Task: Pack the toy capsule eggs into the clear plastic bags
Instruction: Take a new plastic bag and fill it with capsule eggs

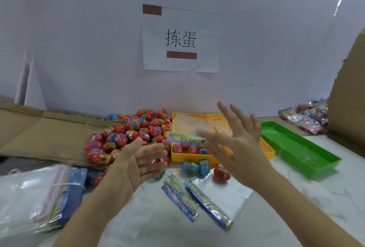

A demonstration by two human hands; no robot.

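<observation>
Left hand (138, 159): open, fingers straight, holding nothing, raised at centre left of the frame.
Right hand (237, 144): open, fingers spread, holding nothing, raised at centre right, palm facing the left hand.
Egg pile (134, 134): on the table, middle of the frame, left of the yellow tray (189, 157).
Loose eggs (190, 167): just below the yellow tray.
Flat bags (207, 197): lower centre.
Bag stack (29, 193): lower left.
Green tray (292, 146): right of the frame.

2 yellow trays (189, 157) behind the right hand (237, 140), 1 green tray (316, 169) to its right; 2 blue eggs (190, 167) and 1 red egg (222, 172) loose between it and the left hand (136, 159); 1 pile of red eggs (126, 134) beyond that hand, too many to count; 1 bundle of clear bags (29, 193) left of it
</observation>
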